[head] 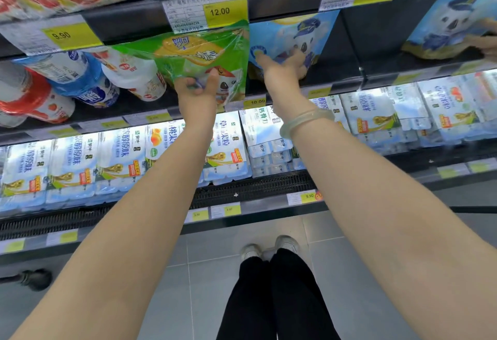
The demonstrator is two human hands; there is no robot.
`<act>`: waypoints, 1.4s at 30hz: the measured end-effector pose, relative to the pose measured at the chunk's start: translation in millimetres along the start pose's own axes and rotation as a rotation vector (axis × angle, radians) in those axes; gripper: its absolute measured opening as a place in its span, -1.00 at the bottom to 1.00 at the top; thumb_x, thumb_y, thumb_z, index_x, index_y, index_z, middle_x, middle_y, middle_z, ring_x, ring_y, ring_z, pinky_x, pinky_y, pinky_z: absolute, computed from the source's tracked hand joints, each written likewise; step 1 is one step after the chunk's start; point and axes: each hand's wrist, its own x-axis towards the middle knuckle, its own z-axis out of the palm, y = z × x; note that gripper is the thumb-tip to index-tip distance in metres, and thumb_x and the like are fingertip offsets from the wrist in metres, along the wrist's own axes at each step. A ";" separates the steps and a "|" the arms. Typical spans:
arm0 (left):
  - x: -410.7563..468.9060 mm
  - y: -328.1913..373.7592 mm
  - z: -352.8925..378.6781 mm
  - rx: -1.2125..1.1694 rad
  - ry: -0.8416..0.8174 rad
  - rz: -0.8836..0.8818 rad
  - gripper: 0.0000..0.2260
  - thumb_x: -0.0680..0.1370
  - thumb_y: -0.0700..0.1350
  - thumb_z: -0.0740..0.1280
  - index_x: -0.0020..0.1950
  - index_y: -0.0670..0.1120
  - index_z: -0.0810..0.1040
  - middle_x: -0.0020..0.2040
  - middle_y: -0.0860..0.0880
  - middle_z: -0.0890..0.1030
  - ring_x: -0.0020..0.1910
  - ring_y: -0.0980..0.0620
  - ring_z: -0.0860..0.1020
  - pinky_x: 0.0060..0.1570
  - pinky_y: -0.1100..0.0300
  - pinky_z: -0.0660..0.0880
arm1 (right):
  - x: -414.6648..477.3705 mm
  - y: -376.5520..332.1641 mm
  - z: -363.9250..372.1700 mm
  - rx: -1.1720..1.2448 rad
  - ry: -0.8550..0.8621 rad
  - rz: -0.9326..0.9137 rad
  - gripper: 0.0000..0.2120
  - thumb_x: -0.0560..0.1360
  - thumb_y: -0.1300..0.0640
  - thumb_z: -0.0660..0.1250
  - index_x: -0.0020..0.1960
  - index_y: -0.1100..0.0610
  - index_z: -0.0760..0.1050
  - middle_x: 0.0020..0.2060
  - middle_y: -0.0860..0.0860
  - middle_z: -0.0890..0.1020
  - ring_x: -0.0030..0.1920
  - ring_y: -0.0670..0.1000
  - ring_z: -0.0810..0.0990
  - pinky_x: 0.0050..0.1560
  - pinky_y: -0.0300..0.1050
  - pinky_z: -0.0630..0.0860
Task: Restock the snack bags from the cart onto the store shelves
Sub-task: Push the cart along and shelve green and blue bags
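Note:
A green snack bag point(199, 54) with a yellow logo stands at the front of the dark middle shelf point(344, 81). My left hand point(197, 85) pinches its lower edge between thumb and curled fingers. Beside it to the right stands a blue bag with a cartoon animal point(293, 34). My right hand point(282, 66) rests against the front of this blue bag with its fingers spread and straight. A pale bangle sits on my right wrist. No cart is in view.
Another blue bag point(446, 22) stands at the far right, with another person's hand point(488, 45) on it. White bottles point(88, 78) lie left of the green bag. Yoghurt packs point(269, 135) fill the lit shelf below. Price tags point(212, 11) line the shelf edges. My feet point(269, 248) stand on grey tiles.

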 end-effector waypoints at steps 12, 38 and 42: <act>3.6 34.2 3.8 0.021 0.172 0.065 -0.45 0.39 0.22 0.41 0.08 -0.09 0.23 0.10 -0.02 0.38 -0.03 0.05 0.37 -0.04 0.29 0.27 | -11.2 14.9 33.9 -0.015 -0.364 -0.052 -0.84 0.60 0.06 0.18 -0.02 0.13 0.45 -0.02 0.10 0.55 -0.02 0.01 0.50 0.07 -0.10 0.45; -25.4 4.5 -82.4 0.273 -0.182 -0.025 -0.51 0.50 -0.37 0.15 0.42 -0.08 0.30 -0.02 -0.02 0.45 -0.13 -0.01 0.45 -0.28 0.22 0.37 | -88.4 25.8 31.6 -0.361 -0.645 0.001 -0.62 0.59 0.18 0.15 0.40 0.14 0.30 0.30 0.08 0.44 0.14 0.01 0.43 0.00 -0.17 0.36; -53.2 0.6 -153.0 0.247 -0.057 -0.091 -0.51 0.50 -0.37 0.15 0.41 -0.07 0.31 0.27 -0.13 0.45 0.01 -0.08 0.47 -0.31 0.24 0.37 | -145.3 27.6 67.9 -0.412 -0.799 -0.024 -0.68 0.58 0.16 0.17 0.32 0.14 0.37 0.07 0.03 0.45 -0.11 -0.06 0.45 -0.26 -0.26 0.36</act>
